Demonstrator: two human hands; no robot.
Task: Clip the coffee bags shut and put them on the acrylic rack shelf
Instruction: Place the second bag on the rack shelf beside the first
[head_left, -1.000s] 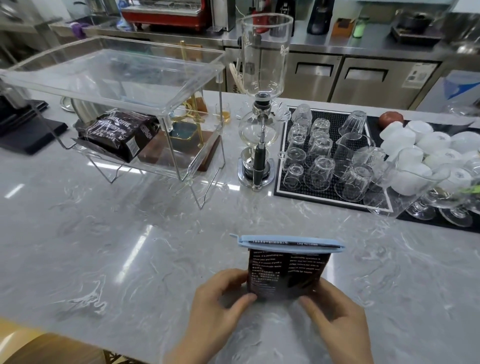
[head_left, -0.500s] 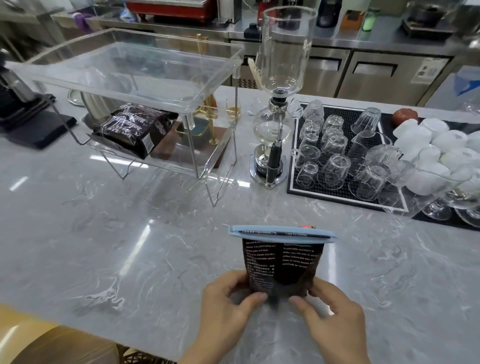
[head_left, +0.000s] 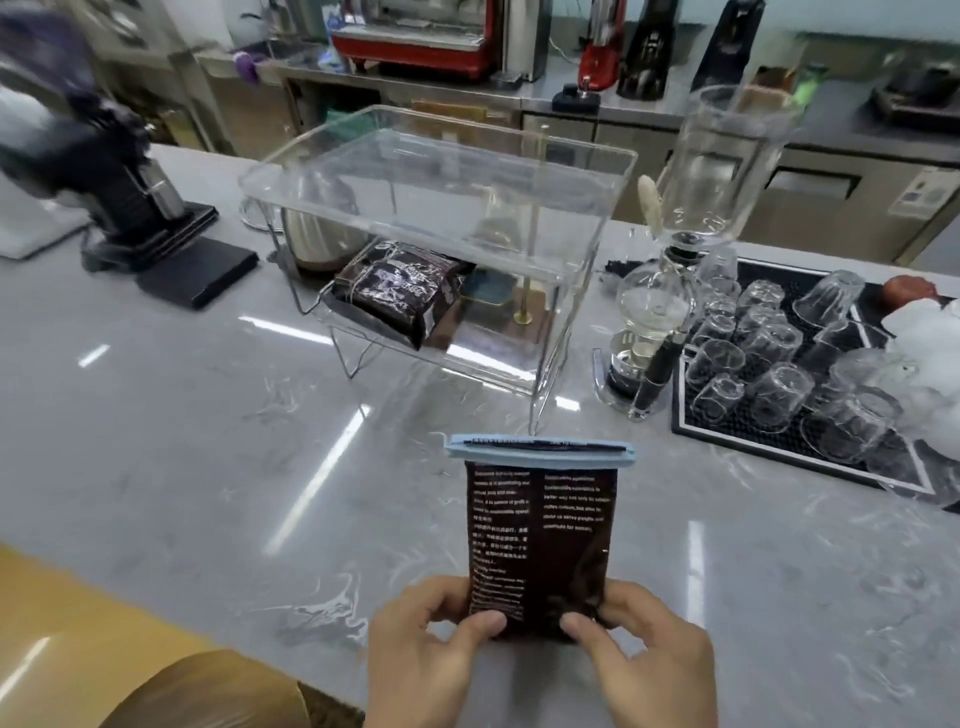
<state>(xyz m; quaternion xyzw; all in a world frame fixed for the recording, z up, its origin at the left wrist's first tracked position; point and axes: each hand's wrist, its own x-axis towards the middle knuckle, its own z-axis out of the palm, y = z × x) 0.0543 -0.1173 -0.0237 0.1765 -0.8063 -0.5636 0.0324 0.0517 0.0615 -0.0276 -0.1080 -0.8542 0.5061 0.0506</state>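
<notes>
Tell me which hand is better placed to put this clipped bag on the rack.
Left hand, probably: the acrylic rack stands ahead and left of the coffee bag, while the right hand would reach across.

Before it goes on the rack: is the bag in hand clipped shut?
Shut. A light blue clip spans the full top edge of the dark coffee bag, held upright by the left hand and right hand.

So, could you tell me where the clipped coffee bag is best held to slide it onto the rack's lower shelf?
Hold the clipped coffee bag by its bottom edge, coming from the near side, as both hands, left and right, do now. The blue clip makes the top stiff and wide, so it can probably lead into the acrylic rack beside the bag already there.
</notes>
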